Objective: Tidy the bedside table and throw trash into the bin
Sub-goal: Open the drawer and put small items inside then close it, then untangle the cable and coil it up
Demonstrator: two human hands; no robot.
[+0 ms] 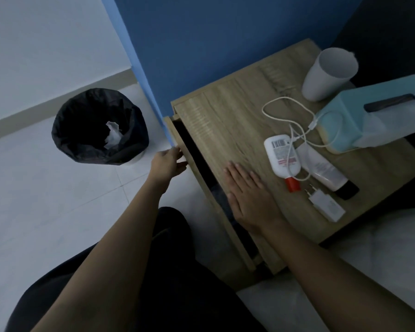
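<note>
Two hands are at work on the table (225, 130), each with its own job. The left hand (169, 164) reaches to the far end of the drawer (177, 137), which stands partly open; its fingers curl narrowly on the front edge, apparently to slide it, though which way I cannot tell. The right hand (248, 197) lies flat on the top near the front edge, fingers spread and holding nothing, most likely to steady the table while the drawer moves. Something dark lies inside the drawer, too dim to name. On the top sit a cup (326, 73), a tissue box (374, 116), a bottle (282, 156), a tube (326, 173) and a charger (326, 207) whose cable (288, 111) loops over the bottle; these look like things still to be put away. The bin (98, 125) stands on the floor left of the table, well apart from both hands, with crumpled paper (113, 135) already inside.
</note>
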